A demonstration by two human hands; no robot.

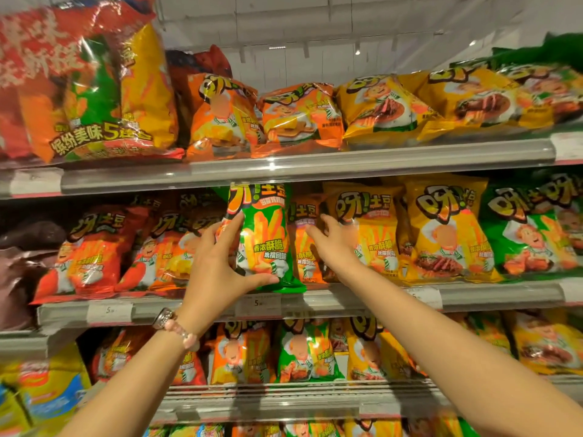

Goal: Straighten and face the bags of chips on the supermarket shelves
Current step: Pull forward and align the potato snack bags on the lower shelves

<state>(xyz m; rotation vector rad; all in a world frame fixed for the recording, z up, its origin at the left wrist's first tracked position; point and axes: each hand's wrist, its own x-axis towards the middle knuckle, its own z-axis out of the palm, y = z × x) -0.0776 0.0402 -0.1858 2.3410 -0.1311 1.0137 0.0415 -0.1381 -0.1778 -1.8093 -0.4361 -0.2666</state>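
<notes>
A green bag of chips [266, 238] stands upright at the front of the middle shelf [347, 296]. My left hand [217, 263] grips it by its left side, thumb under the bottom edge and fingers up along the side. To its right, my right hand [331, 244] reaches with fingers spread onto an orange bag [304, 263] and touches a yellow bag [375, 228] beside it. Whether those fingers pinch anything is hidden.
Red and orange bags [94, 250] fill the middle shelf's left, yellow and green bags [530, 234] its right. The upper shelf [315, 167] holds a large multipack [94, 89] and slumped orange and yellow bags. Lower shelves [284, 395] carry more bags. Price tags line the rails.
</notes>
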